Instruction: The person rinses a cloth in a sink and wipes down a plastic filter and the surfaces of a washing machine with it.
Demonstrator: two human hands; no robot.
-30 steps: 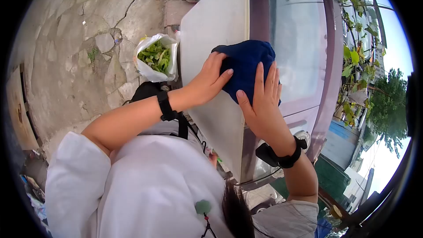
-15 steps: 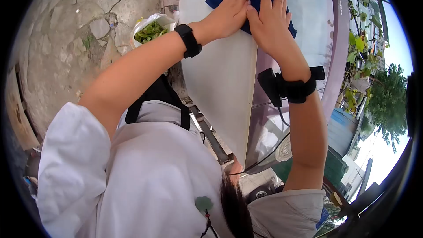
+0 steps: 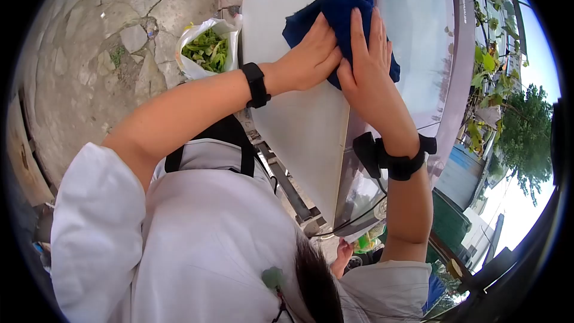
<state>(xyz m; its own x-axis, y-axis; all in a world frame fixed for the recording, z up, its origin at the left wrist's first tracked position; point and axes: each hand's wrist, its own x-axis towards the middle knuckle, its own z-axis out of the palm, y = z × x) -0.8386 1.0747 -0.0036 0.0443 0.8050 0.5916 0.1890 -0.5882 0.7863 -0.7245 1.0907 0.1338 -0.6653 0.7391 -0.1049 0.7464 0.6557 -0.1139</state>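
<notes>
Evidently, the dark blue cloth lies bunched at the upper centre of the frame, across the edge between the white panel and the glossy purple-bordered face. The right hand lies open upon it; the left hand, fingers extended, rests on its lower left. Sound practice arguably requires flat palms and even pressure either side of that edge.
</notes>
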